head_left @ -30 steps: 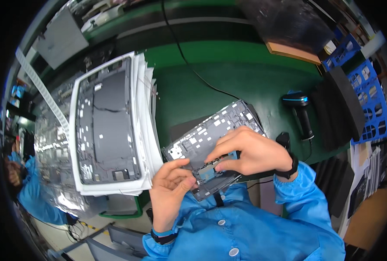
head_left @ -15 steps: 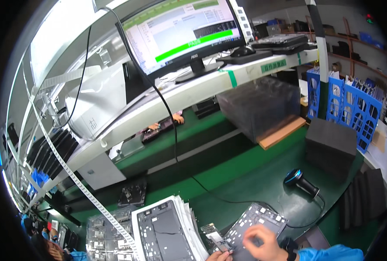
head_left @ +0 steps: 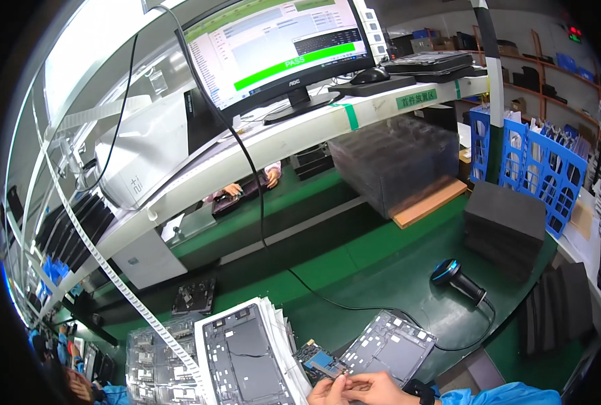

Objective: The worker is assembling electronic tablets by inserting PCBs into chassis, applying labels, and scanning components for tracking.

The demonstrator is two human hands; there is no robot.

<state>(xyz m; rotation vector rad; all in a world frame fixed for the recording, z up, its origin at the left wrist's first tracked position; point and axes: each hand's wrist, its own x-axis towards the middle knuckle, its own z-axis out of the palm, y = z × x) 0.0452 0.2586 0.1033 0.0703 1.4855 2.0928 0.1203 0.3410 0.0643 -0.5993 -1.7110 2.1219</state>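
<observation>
My left hand (head_left: pixel 327 391) and my right hand (head_left: pixel 376 387) show only at the lower edge, fingertips pinched together. They meet at the near corner of a small blue circuit board (head_left: pixel 319 359). This board lies against the left side of a grey tablet back frame (head_left: pixel 393 347) on the green bench. My right hand wears a black wrist strap and a blue sleeve. To the left, a stack of white trays (head_left: pixel 281 351) carries another grey frame (head_left: pixel 246 356).
A black handheld scanner (head_left: pixel 457 281) lies right of the frame, its cable looping round. Dark foam pads (head_left: pixel 506 226), blue crates (head_left: pixel 538 169) and stacked clear trays (head_left: pixel 395 158) stand behind. A monitor (head_left: pixel 280 47) sits on the shelf. Another person's hands (head_left: pixel 236 190) work across the bench.
My view has swung up from the bench to the shelf and monitor. My hands have gone from pressing on the grey frame to pinching at the small board beside it.
</observation>
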